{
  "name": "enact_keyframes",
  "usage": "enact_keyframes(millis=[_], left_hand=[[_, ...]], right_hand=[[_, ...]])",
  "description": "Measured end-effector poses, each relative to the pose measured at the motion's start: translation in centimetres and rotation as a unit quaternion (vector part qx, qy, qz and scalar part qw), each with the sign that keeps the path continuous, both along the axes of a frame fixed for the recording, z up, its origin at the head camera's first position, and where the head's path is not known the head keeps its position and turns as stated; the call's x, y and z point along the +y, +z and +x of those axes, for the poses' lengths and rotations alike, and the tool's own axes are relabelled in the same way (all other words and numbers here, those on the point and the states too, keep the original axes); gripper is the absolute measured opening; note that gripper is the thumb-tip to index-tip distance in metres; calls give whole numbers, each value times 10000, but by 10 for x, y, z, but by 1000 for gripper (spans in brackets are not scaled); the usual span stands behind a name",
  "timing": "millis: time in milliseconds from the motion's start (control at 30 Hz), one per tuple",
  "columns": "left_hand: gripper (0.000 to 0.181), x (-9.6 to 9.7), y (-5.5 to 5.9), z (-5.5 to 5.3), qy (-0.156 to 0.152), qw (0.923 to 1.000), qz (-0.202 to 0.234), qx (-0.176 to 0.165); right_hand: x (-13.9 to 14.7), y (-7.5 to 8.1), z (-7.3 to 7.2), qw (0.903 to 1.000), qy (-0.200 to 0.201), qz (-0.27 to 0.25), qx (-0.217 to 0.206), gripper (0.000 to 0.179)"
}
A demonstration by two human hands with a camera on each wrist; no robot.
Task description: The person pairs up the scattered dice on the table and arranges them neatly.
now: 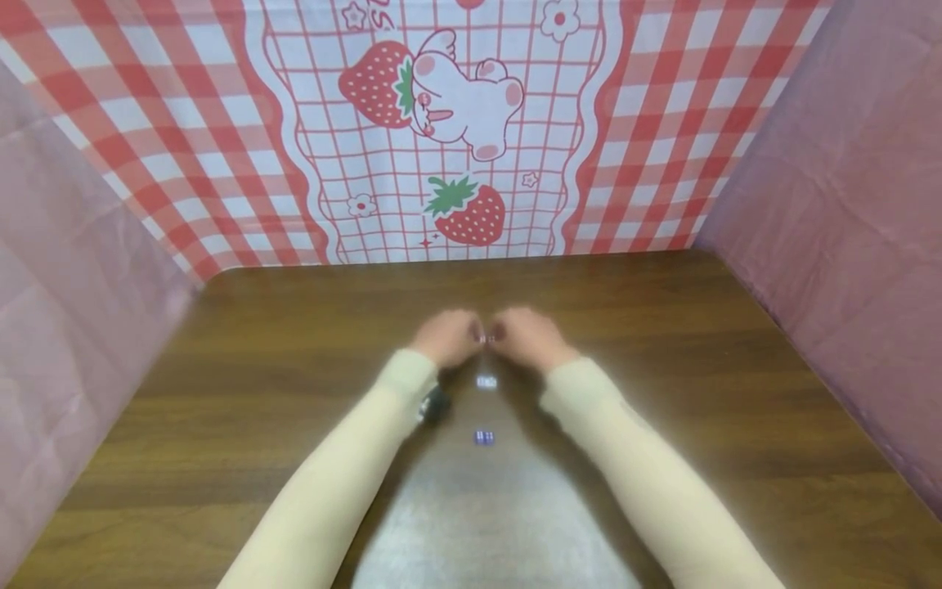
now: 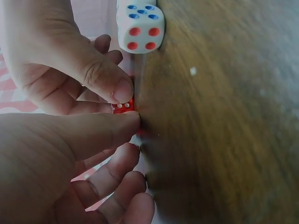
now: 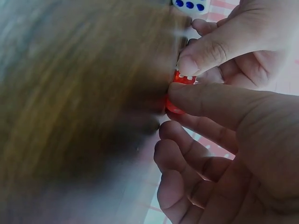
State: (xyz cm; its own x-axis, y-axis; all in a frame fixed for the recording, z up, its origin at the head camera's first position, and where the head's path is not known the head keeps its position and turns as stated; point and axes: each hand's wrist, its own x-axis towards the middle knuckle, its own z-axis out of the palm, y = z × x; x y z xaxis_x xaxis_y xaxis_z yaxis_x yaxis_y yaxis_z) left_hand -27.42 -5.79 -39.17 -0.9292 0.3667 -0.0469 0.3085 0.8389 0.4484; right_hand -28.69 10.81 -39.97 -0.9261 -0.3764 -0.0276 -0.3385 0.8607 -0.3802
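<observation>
Both hands meet low over the table, at the far end of a short line of dice. My left hand (image 1: 450,337) pinches a small red die (image 2: 123,107) between thumb and fingers. Facing it, my right hand (image 1: 531,337) pinches another red die (image 3: 174,105), mostly covered by the thumb. The two red dice are side by side, with the thumbs close together. Nearer me in the head view lies a pair of white dice (image 1: 486,382); the left wrist view shows red and blue pips on a white die (image 2: 141,35).
A pair of blue dice (image 1: 484,438) lies nearest me on the brown wooden table (image 1: 294,327). Behind the table hangs a red-and-white strawberry cloth (image 1: 471,213), with pink cloth (image 1: 832,164) at both sides. A dark device (image 1: 434,405) sits at my left wrist.
</observation>
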Motion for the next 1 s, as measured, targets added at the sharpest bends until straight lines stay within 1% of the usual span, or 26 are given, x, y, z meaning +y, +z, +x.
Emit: enact_keyframes(millis=[167,267,333,433,567,633,767,933,1000], left_hand=[[16,0,0,0,-36,9999,63,-71],[18,-2,-1,1,-93,9998,157,-99],[21,-5,-1,1,-122,9995,258,-98],[25,-15,0,2,-44,9991,429,-50],[32,-33,4,8,205,9979,608,51],[32,-42,7,11,304,9972,659,168],[30,-57,18,20,408,9955,729,449],[27,-66,34,26,556,9918,818,812],[26,-68,40,28,637,9896,808,1010]], right_hand=[[1,2,1,9999,134,0,4,17],[6,2,1,9997,149,-161,-132,22],[11,3,2,9994,75,-264,-202,25],[19,8,4,9989,-96,-376,-251,26],[30,15,10,9988,-228,-385,-182,24],[34,19,13,9990,-230,-368,-71,24],[42,24,20,9990,-238,-350,141,23],[50,29,22,9983,-251,-375,368,20],[53,30,23,9975,-291,-493,414,21]])
